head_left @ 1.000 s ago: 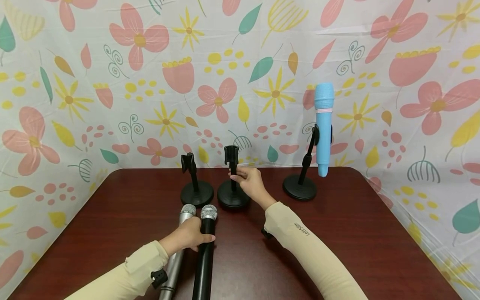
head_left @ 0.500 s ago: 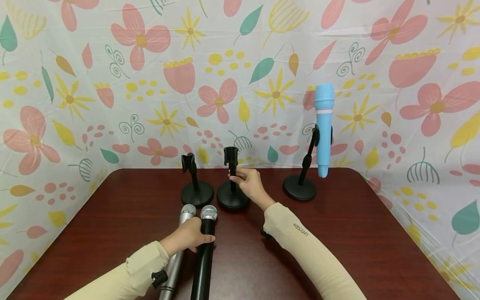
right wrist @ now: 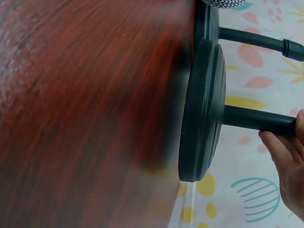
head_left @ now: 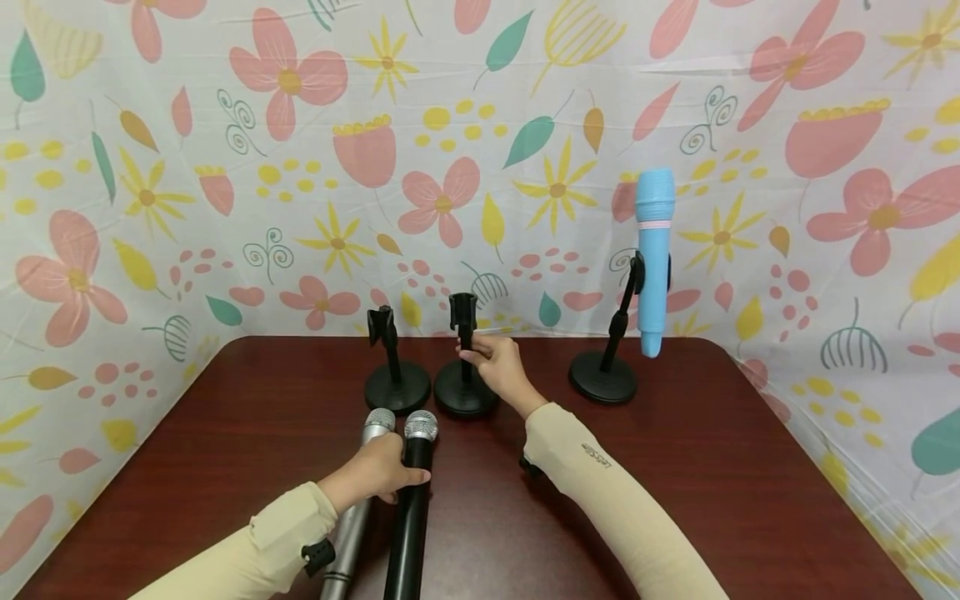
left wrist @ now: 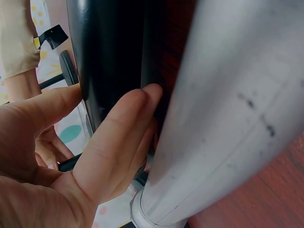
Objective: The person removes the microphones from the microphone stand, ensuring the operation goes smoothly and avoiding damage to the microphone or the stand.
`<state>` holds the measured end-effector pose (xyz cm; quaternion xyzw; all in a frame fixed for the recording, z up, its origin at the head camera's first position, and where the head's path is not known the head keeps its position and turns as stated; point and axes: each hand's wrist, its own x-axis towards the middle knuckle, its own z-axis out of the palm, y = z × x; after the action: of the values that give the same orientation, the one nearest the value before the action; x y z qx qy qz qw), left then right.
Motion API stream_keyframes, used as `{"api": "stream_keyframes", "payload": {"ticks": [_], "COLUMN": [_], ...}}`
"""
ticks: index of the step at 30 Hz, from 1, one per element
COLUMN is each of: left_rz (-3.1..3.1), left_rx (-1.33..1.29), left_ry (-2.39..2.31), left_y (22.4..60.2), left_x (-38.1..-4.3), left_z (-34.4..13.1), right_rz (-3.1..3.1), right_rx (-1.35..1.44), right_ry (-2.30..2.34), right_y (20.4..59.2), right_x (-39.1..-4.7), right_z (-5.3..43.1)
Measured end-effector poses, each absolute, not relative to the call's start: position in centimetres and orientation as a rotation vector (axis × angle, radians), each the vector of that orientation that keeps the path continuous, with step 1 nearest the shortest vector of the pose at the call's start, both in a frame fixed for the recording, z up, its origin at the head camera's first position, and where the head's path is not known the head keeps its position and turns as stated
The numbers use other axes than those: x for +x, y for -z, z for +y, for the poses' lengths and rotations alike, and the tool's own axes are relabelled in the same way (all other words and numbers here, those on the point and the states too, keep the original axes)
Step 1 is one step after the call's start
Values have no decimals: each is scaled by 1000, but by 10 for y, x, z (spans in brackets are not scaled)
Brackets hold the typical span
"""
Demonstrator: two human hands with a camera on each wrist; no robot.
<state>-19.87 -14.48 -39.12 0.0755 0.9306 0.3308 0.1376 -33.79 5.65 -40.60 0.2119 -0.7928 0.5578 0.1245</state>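
My left hand [head_left: 372,473] grips the black microphone [head_left: 408,533] with its silver mesh head, thumb on one side and fingers on the other in the left wrist view. Right beside it lies a silver microphone [left wrist: 223,114], partly covered by the hand in the head view. My right hand [head_left: 498,367] pinches the post of the middle black microphone stand [head_left: 467,396], just below its clip. In the right wrist view, fingers [right wrist: 280,147] meet the post and the round base [right wrist: 202,114] shows side-on. The clip of this stand holds nothing.
A second black stand [head_left: 397,387] with a bare clip stands just left of the middle one. At the right, another stand [head_left: 603,379] holds a light blue microphone [head_left: 654,275] upright. A flower-patterned curtain [head_left: 450,108] hangs behind the dark red-brown table [head_left: 675,467].
Both hands keep their holds and barely move. The head view has shifted slightly, so the scene sits a little farther right.
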Motion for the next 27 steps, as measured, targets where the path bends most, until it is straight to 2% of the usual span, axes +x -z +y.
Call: {"api": "stream_keyframes", "payload": {"ticks": [27], "left_rz": [2749], "left_rx": [167], "left_ry": [-938], "left_y": [381], "left_x": [-199], "left_z": [-145], "right_rz": [-2353], "right_rx": [564], "right_ry": [-1662], "right_y": [416], "right_x": [-353], "right_z": [52]}}
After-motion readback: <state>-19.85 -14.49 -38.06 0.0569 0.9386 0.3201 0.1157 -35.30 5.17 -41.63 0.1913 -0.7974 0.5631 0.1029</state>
